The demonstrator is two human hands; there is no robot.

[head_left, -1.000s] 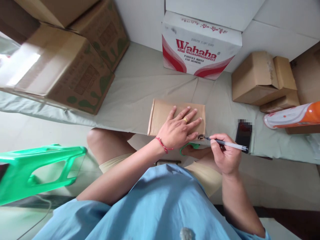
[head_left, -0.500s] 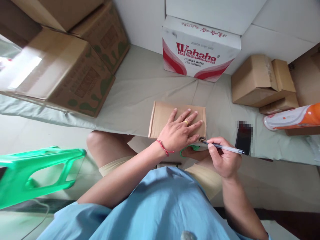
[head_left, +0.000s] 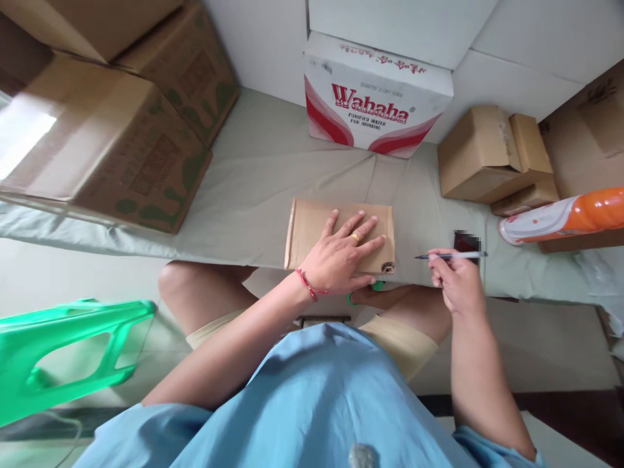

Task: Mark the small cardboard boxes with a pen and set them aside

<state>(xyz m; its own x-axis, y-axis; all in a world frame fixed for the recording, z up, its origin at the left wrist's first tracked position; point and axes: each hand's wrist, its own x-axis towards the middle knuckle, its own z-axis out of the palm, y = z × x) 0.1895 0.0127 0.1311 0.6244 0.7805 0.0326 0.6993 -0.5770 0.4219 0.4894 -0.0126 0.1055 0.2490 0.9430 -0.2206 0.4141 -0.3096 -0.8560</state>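
A flat brown cardboard box (head_left: 308, 227) lies at the front edge of the cloth-covered table, with a dark scribbled mark (head_left: 388, 267) at its near right corner. My left hand (head_left: 344, 253) rests on the box, fingers spread, a ring and a red cord bracelet on it. To the right of the box, my right hand (head_left: 455, 279) grips a pen (head_left: 463, 255) between its fingers. The pen's dark tip points left, apart from the box. Partly behind the pen and right hand lies a dark phone-like object (head_left: 465, 242), blurred out in part.
A white and red water carton (head_left: 375, 97) stands at the back against white panels. Large brown cartons (head_left: 121, 136) are stacked at left, smaller boxes (head_left: 480, 156) at right beside an orange bottle (head_left: 565, 218). A green plastic stool (head_left: 73, 354) stands on the floor at left.
My right hand has moved right with the pen, drawing its tip away from the box's marked corner. My left hand has stayed on the box. The view has shifted slightly.
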